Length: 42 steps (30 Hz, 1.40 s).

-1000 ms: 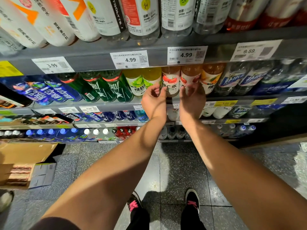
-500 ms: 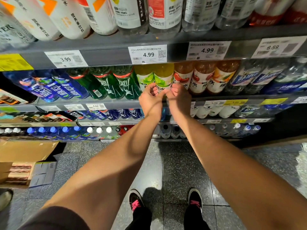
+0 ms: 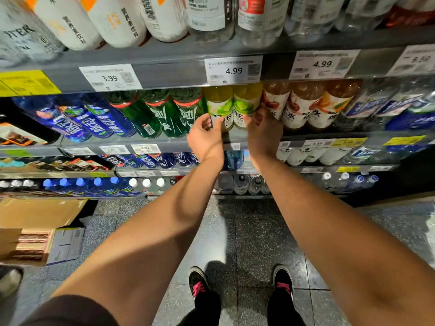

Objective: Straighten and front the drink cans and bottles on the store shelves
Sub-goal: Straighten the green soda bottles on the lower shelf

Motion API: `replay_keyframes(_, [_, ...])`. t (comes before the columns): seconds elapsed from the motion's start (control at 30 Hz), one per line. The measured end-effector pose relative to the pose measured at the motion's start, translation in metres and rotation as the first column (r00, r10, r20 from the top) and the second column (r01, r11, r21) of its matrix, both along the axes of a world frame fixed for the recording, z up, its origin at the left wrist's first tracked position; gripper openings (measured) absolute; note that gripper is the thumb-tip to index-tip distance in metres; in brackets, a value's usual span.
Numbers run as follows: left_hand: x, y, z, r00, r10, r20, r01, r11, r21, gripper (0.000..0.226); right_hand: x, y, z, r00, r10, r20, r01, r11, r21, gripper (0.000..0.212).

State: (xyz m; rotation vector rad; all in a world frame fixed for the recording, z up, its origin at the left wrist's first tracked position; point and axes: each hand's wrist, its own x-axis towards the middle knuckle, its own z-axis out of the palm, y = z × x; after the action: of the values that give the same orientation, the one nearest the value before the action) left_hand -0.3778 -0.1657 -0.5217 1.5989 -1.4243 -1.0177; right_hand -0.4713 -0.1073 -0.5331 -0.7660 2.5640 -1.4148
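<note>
Stock in hand: two yellow-green bottles on the second shelf point(image 3: 164, 147) from the top, under the 4.99 price tag point(image 3: 233, 70). My left hand point(image 3: 204, 137) curls round the lower body of the left yellow-green bottle point(image 3: 220, 107), thumb on its label. My right hand point(image 3: 263, 130) curls round the right yellow-green bottle point(image 3: 247, 102), fingertips at its right flank. Both bottles stand at the shelf's front edge, touching each other.

Neighbours, left: three green bottles point(image 3: 164, 114), leaning, the nearest just beside my left fingers. Further left, blue bottles point(image 3: 82, 123), also leaning.

Neighbours, right: cherry-label bottles point(image 3: 294, 109), the nearest touching or almost touching my right fingertips; I cannot tell which.

Labels: both lime labels face roughly forward; whether they are square to the aisle is hard to judge.

Risks, as I judge them:
- Twisting both at once could drag the pair against each other and turn one label away again.
- My right knuckles could nudge the cherry bottle out of line, as there is little room between.
- Pulling too far forward could tip a bottle over the shelf lip, since I hold them low on the body.
- Green bottles already tilt; a bump from my left wrist could topple one.
</note>
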Motion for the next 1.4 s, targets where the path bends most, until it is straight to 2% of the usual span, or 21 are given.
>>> replay_keyframes(0.1, [0.015,-0.003,-0.004,0.997,0.025,-0.067,-0.027,0.999,-0.033,0.017,0.015,0.004,-0.005,0.998,-0.024,0.062,0.026,0.999,-0.035,0.028])
replay_keyframes(0.17, [0.028,-0.006,-0.005,0.996,0.047,-0.074,-0.054,0.994,-0.095,0.018,0.031,0.005,-0.007,0.999,-0.042,0.015,0.043,0.997,-0.067,0.027])
replay_keyframes(0.2, [0.036,-0.009,-0.005,0.995,0.066,-0.069,-0.074,0.989,-0.126,0.019,0.043,0.004,-0.005,1.0,-0.025,0.0,0.025,0.996,-0.08,0.026])
replay_keyframes(0.27, [0.053,-0.017,-0.005,0.992,0.104,-0.075,-0.114,0.981,-0.154,0.021,0.071,-0.004,0.004,0.995,0.071,0.073,-0.065,0.994,-0.092,0.023])
replay_keyframes(0.33, [0.07,-0.027,-0.004,0.989,0.129,-0.072,-0.14,0.972,-0.187,0.022,0.093,-0.02,0.012,0.977,0.136,0.165,-0.123,0.988,-0.09,0.033])
replay_keyframes(0.43, [0.095,-0.047,-0.008,0.988,0.13,-0.085,-0.144,0.973,-0.182,0.032,0.112,-0.047,0.014,0.981,0.168,0.091,-0.166,0.986,-0.031,0.053])
replay_keyframes(0.63, [0.103,-0.075,-0.003,0.994,-0.088,0.062,0.094,0.99,-0.102,0.067,0.119,-0.068,0.008,0.995,0.037,-0.094,-0.031,0.997,0.064,0.065])
replay_keyframes(0.73, [0.103,-0.085,0.001,0.984,-0.156,0.086,0.164,0.981,-0.107,0.065,0.121,-0.075,0.008,0.993,0.014,-0.121,-0.004,0.997,0.079,0.07])
replay_keyframes(0.83, [0.102,-0.088,0.005,0.982,-0.176,0.063,0.183,0.975,-0.126,0.049,0.121,-0.078,0.007,0.987,-0.03,-0.155,0.039,0.998,0.054,0.067])
replay_keyframes(0.97, [0.101,-0.082,0.007,0.987,-0.158,0.013,0.159,0.979,-0.127,0.048,0.124,-0.078,0.007,0.984,-0.057,-0.169,0.063,0.998,0.029,0.063])
replay_keyframes(1.13, [0.108,-0.077,0.008,0.975,-0.218,-0.044,0.209,0.966,-0.151,0.047,0.127,-0.078,0.006,0.988,-0.055,-0.146,0.055,0.998,-0.004,0.064])
replay_keyframes(1.2, [0.12,-0.077,0.003,0.985,-0.152,-0.078,0.142,0.983,-0.12,0.05,0.132,-0.076,0.009,0.99,-0.07,-0.12,0.061,0.995,-0.079,0.054])
replay_keyframes(1.27, [0.135,-0.08,-0.004,0.991,-0.053,-0.127,0.033,0.988,-0.154,0.046,0.142,-0.075,0.011,0.987,-0.042,-0.158,0.02,0.99,-0.139,0.037])
replay_keyframes(1.33, [0.147,-0.087,-0.008,0.993,0.019,-0.115,-0.041,0.98,-0.193,0.046,0.155,-0.077,0.01,0.981,0.03,-0.191,-0.054,0.991,-0.122,0.025])
replay_keyframes(1.4, [0.152,-0.099,-0.007,0.997,0.024,-0.08,-0.035,0.989,-0.141,0.058,0.166,-0.083,0.009,0.982,0.076,-0.172,-0.086,0.995,-0.051,0.031])
